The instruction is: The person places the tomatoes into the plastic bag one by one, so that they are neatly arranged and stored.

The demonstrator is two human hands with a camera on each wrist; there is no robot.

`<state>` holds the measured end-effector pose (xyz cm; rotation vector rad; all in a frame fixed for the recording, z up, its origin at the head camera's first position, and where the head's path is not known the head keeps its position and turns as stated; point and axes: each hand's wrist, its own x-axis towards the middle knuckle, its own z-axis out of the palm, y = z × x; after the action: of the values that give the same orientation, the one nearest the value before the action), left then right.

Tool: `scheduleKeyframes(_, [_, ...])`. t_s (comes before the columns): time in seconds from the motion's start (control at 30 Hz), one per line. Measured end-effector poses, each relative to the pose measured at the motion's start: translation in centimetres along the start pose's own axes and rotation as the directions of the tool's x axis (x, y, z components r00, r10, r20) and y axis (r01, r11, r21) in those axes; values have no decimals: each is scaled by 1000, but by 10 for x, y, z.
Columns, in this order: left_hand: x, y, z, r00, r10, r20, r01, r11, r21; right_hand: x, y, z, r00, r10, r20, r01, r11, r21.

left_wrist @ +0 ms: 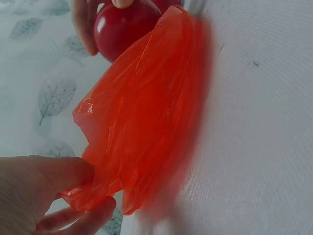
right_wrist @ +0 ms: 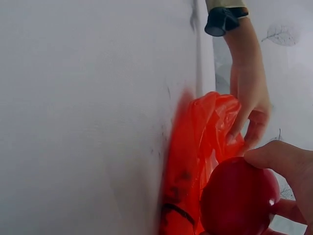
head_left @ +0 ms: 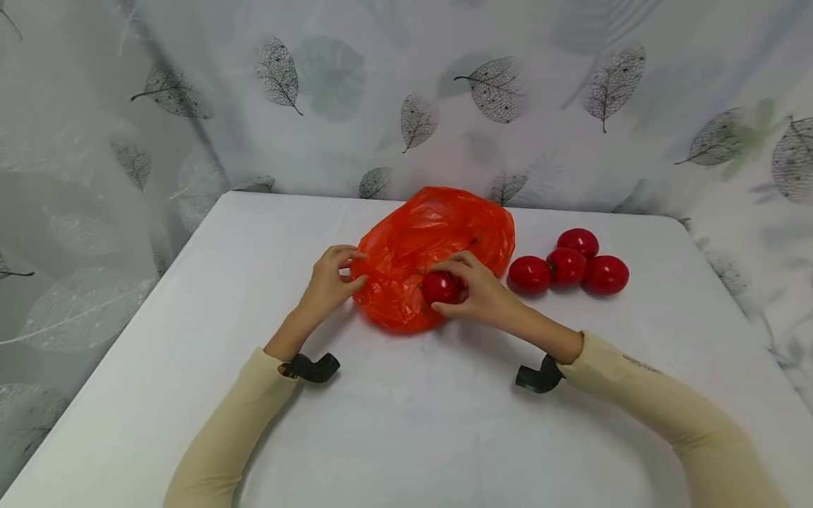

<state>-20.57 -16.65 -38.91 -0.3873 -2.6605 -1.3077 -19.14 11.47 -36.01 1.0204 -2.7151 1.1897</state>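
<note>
A thin red plastic bag (head_left: pixel 438 226) lies spread on the table. At its left edge my left hand (head_left: pixel 332 276) pinches the plastic between thumb and fingers; the left wrist view shows this pinch on the bag (left_wrist: pixel 142 117) closely. My right hand (head_left: pixel 475 291) grips a red tomato (head_left: pixel 440 288) above the bag's right front part. In the right wrist view the thumb and fingers hold the glossy tomato (right_wrist: pixel 239 198) beside the bag (right_wrist: pixel 195 147). Whether the tomato touches the plastic cannot be told.
Several more red tomatoes (head_left: pixel 567 267) sit bunched on the white table (head_left: pixel 406 423), right of the bag. A leaf-patterned curtain (head_left: pixel 356 92) hangs behind the table and along its sides. A black wrist mount (head_left: pixel 311 368) sits on the left wrist, another (head_left: pixel 540 375) on the right.
</note>
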Motion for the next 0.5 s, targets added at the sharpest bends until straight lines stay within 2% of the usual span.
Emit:
scheduleKeyframes(0.17, [1, 3, -1, 1000, 13, 1, -13, 1000, 0, 6, 3, 7, 1000, 2, 11, -2, 1000, -4])
scheduleKeyframes(0.5, [1, 5, -2, 1000, -17, 10, 17, 1000, -5, 12, 5, 13, 996, 57, 76, -56, 998, -17])
